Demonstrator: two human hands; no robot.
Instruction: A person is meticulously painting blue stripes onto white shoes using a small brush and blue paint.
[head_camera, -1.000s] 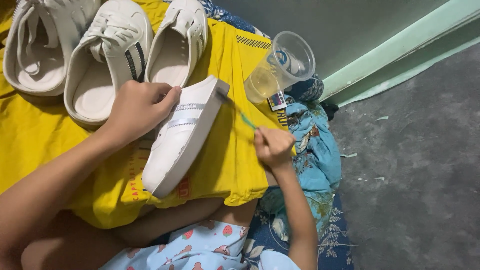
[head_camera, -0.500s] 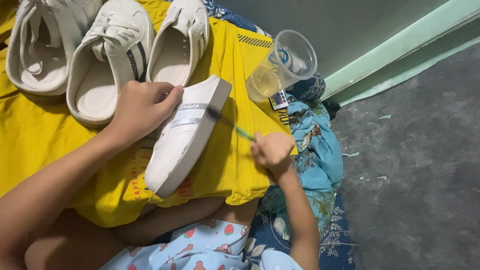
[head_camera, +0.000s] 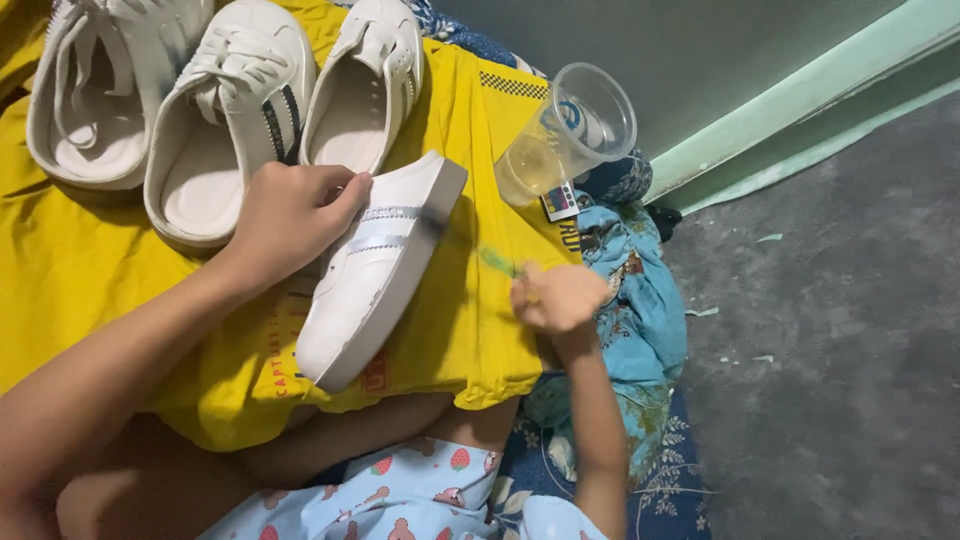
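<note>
White shoe (head_camera: 375, 268): my left hand (head_camera: 290, 215) is gripping it sole-out, steadying it; my right hand (head_camera: 560, 298) is pinching a green brush (head_camera: 497, 262) toward it.

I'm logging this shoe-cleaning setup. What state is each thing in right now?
White shoe: tilted on its side, held by left hand.
Green brush: in right hand, blurred.
Plastic cup: tipped over, some yellowish liquid inside.
Three other white shoes: resting on yellow cloth.
</note>
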